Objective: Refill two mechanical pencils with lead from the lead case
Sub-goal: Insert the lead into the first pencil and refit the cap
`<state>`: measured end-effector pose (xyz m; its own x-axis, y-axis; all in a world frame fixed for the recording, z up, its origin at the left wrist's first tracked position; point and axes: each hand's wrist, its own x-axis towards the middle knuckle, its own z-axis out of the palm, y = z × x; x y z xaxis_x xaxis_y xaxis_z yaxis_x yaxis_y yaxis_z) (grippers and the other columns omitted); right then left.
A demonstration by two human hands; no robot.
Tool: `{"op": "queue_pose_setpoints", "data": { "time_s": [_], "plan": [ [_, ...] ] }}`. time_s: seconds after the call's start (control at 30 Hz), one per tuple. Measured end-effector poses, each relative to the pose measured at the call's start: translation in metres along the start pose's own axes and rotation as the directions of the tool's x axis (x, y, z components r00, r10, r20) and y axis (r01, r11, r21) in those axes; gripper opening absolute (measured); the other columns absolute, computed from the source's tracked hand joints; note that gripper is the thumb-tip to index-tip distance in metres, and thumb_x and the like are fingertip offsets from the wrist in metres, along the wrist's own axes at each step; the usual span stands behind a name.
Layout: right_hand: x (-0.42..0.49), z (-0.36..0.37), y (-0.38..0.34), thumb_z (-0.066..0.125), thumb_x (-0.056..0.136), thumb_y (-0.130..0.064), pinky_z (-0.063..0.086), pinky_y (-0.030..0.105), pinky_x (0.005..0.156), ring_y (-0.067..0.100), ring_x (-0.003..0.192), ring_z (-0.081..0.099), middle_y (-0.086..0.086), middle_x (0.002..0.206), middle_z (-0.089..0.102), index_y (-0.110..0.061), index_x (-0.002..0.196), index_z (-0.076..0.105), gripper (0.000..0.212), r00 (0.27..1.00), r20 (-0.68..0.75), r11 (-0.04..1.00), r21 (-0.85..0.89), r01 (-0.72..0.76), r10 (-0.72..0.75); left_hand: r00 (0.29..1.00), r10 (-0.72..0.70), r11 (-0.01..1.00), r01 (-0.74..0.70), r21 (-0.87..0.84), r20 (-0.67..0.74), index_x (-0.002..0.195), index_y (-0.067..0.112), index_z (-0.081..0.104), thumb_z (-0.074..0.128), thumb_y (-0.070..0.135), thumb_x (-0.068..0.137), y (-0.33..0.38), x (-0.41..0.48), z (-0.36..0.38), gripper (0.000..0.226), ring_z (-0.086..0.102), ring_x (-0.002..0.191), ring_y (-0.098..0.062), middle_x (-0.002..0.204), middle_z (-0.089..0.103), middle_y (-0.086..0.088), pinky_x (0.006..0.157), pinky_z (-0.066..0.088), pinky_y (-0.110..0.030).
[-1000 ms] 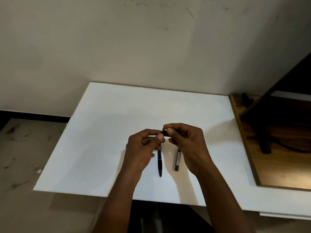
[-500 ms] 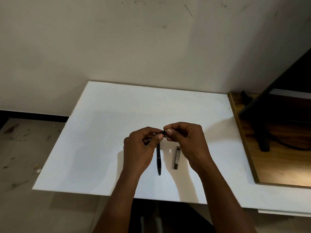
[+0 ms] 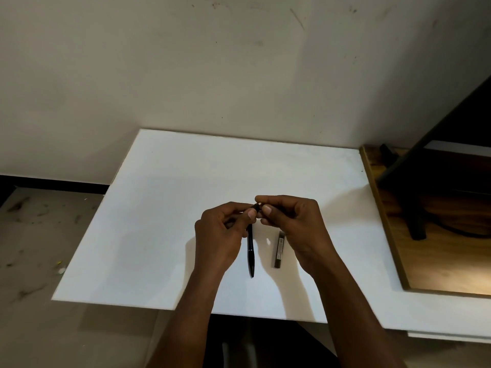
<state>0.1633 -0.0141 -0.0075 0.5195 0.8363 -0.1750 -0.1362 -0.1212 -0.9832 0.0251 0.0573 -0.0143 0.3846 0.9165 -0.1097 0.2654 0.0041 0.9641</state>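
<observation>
White tabletop (image 3: 164, 208): we log 1 black mechanical pencil (image 3: 250, 253) lying near 1 lead case (image 3: 279, 249), our left hand (image 3: 218, 235) gripping a 2nd pencil (image 3: 256, 207), our right hand (image 3: 295, 224) pinching its end, likely uncapping; next needs a delicate lead feed.

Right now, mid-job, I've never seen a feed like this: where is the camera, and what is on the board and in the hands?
No machine: these are a person's two bare hands, filmed by one camera worn on the head, looking forward and down. The left hand and right hand together pinch a small dark piece between them; most of it is hidden, probably a pencil. On the white board lie a black pencil and, to its right, the lead case.
</observation>
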Motion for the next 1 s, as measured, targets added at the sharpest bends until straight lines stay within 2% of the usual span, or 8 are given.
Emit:
{"op": "queue_pose_setpoints", "data": {
  "time_s": [0.13,0.3,0.4,0.6,0.73,0.83,0.93,1.0],
  "plan": [
    [-0.001,0.003,0.0,0.069,0.091,0.0,0.06,0.025,0.08,0.025,0.088,0.078,0.013,0.094,0.08,-0.009,0.117,0.073,0.028,1.0,0.01,0.997,0.083,-0.001,0.0,0.999,-0.034,0.998,0.034,-0.055,-0.009,0.094,0.022,0.081,0.071,0.02,0.091,0.0,0.001,-0.002,0.01,0.066,0.054,0.001,0.077,0.079,0.009,0.049,0.045,-0.007],
    [0.0,0.004,0.001,0.075,0.087,-0.004,0.061,0.033,0.081,0.026,0.084,0.078,0.01,0.088,0.08,-0.011,0.1,0.078,0.015,0.999,-0.043,1.0,0.015,-0.003,0.003,0.998,-0.055,0.995,0.055,-0.086,-0.003,0.095,0.019,0.081,0.072,0.022,0.091,0.001,0.001,-0.001,0.01,0.067,0.054,0.0,0.076,0.08,0.006,0.05,0.045,-0.006],
    [-0.001,0.004,0.001,0.076,0.085,-0.006,0.062,0.037,0.084,0.025,0.082,0.078,0.007,0.087,0.081,-0.012,0.098,0.08,0.015,0.998,-0.058,0.999,-0.047,0.001,-0.004,0.999,-0.048,0.996,0.048,-0.078,-0.004,0.094,0.017,0.081,0.072,0.021,0.09,0.0,0.0,-0.001,0.011,0.066,0.052,0.0,0.075,0.079,0.006,0.049,0.045,-0.007],
    [-0.002,0.002,0.002,0.078,0.084,-0.005,0.061,0.032,0.079,0.024,0.079,0.078,0.007,0.083,0.081,-0.011,0.096,0.081,0.014,0.997,-0.07,0.998,-0.061,-0.022,0.018,0.999,-0.047,0.997,0.048,-0.064,0.009,0.094,0.016,0.081,0.073,0.021,0.089,-0.001,-0.001,-0.002,0.011,0.065,0.051,0.0,0.075,0.079,0.005,0.049,0.045,-0.007],
    [-0.002,-0.002,-0.003,0.076,0.085,-0.003,0.059,0.026,0.074,0.023,0.082,0.078,0.011,0.086,0.081,-0.008,0.099,0.08,0.015,0.999,-0.034,0.999,0.017,-0.034,0.035,0.996,-0.087,0.992,0.09,-0.094,0.034,0.093,0.019,0.081,0.073,0.023,0.089,0.001,-0.001,-0.001,0.009,0.064,0.051,0.0,0.075,0.079,0.004,0.048,0.046,-0.011],
    [-0.001,-0.012,-0.006,0.073,0.087,-0.004,0.062,0.027,0.071,0.024,0.081,0.078,0.01,0.087,0.08,-0.011,0.103,0.078,0.018,0.984,-0.177,0.999,0.031,-0.029,0.034,0.988,-0.141,0.981,0.147,-0.123,0.058,0.094,0.02,0.08,0.072,0.026,0.09,0.0,-0.002,0.001,0.011,0.065,0.054,-0.003,0.078,0.08,0.003,0.048,0.048,-0.019],
    [0.002,-0.022,-0.001,0.072,0.088,-0.006,0.061,0.026,0.06,0.022,0.077,0.076,0.005,0.082,0.079,-0.019,0.095,0.079,0.016,0.922,-0.386,0.987,-0.147,-0.073,0.011,0.983,-0.171,0.97,0.18,-0.162,0.068,0.098,0.02,0.079,0.07,0.025,0.091,-0.002,-0.001,-0.002,0.012,0.066,0.058,-0.006,0.082,0.08,0.0,0.05,0.047,-0.022],
    [0.004,-0.027,0.005,0.071,0.088,-0.009,0.057,0.015,0.064,0.015,0.077,0.074,-0.001,0.083,0.078,-0.022,0.093,0.079,0.016,0.917,-0.395,0.918,-0.382,-0.105,-0.059,0.981,-0.182,0.966,0.191,-0.173,0.066,0.1,0.02,0.079,0.069,0.023,0.092,-0.003,0.0,-0.005,0.013,0.066,0.061,-0.007,0.084,0.08,0.001,0.047,0.044,-0.016]
  ]
}}
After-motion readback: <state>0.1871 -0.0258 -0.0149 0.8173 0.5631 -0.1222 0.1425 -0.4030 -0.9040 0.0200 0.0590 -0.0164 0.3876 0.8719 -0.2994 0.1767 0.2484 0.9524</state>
